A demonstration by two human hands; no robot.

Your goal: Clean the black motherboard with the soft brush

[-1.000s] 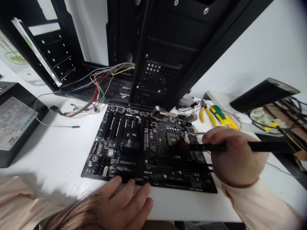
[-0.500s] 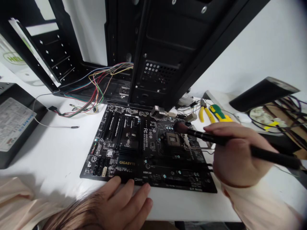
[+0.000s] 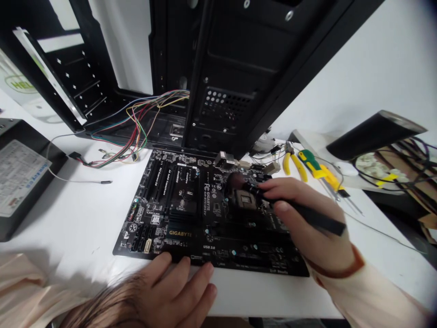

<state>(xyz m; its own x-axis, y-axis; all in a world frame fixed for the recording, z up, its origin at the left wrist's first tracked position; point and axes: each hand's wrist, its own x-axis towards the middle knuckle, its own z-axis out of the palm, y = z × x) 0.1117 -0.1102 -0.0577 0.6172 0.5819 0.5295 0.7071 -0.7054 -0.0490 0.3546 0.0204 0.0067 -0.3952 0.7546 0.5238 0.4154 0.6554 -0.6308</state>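
A black motherboard marked GIGABYTE lies flat on the white table. My right hand is closed round the black handle of a soft brush. The brush's dark bristles are over the board beside the metal-framed CPU socket; whether they touch the board I cannot tell. My left hand lies with its fingers stretched out, fingertips at the board's near edge. Hair hangs over part of that hand. The right side of the board is partly hidden under my right hand.
Behind the board stands a black computer case with bundled coloured wires coming out. A power supply sits at the left. Yellow-handled pliers and screwdrivers lie at the right, near tangled cables.
My right hand has moved left with the brush, bringing the bristles to the upper left of the CPU socket. The screwdrivers show more fully. My left hand stays in place.
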